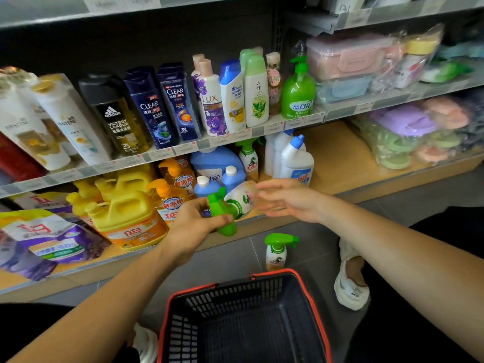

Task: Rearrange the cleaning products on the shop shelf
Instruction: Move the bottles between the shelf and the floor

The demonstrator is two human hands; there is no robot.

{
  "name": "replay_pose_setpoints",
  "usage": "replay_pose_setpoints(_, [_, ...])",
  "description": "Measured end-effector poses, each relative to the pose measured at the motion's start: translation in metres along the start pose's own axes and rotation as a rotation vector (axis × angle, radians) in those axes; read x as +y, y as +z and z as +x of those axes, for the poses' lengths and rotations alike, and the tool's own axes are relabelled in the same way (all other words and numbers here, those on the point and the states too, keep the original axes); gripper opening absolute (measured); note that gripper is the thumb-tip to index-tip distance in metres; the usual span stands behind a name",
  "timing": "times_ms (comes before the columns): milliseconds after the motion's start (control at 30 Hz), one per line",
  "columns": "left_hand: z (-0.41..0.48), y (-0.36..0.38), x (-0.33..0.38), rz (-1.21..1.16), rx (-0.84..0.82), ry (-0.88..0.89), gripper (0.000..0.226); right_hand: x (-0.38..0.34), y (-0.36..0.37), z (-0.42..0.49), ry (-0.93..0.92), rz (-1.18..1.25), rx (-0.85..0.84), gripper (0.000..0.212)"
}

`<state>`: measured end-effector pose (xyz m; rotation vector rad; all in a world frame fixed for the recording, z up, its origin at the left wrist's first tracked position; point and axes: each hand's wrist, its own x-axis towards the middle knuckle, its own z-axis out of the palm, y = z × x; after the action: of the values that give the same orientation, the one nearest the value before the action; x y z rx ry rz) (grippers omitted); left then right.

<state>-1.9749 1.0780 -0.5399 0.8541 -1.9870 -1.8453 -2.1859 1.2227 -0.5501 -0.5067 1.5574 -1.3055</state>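
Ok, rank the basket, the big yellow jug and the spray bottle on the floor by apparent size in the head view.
1. Basket, largest, though nearest the camera.
2. Yellow jug.
3. Floor spray bottle, smallest.

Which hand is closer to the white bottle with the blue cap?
Right. The right hand is open just below the white bottle; the left hand is farther left, holding a green-topped spray bottle.
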Motion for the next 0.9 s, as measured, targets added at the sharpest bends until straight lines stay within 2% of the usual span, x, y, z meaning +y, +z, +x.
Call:
replay_pose_setpoints(67, [0.01,-0.007,-0.004,0.097,-0.001,-0.043,0.026,-0.003,-0.001,0.005,-0.054,-0.068,0.005,0.035])
replay_pose_setpoints(233, [0.041,-0.02,-0.017,0.401,-0.051,-0.122,0.017,-0.01,-0.01,0.025,-0.101,-0.299,0.145,0.035])
replay_pose_setpoints(433, [0.079,-0.008,-0.058,0.637,-0.173,-0.153,0.015,-0.01,-0.031,0.07,-0.124,-0.372,0.288,0.037])
replay_pose_setpoints(767, [0.12,0.001,-0.143,0.882,-0.213,-0.112,0.014,0.026,-0.039,0.198,-0.257,-0.476,0.451,0.068])
replay_pose_setpoints(900, [0.12,-0.005,-0.169,0.801,-0.105,-0.075,0.025,0.036,-0.041,0.239,-0.291,-0.413,0.482,0.083])
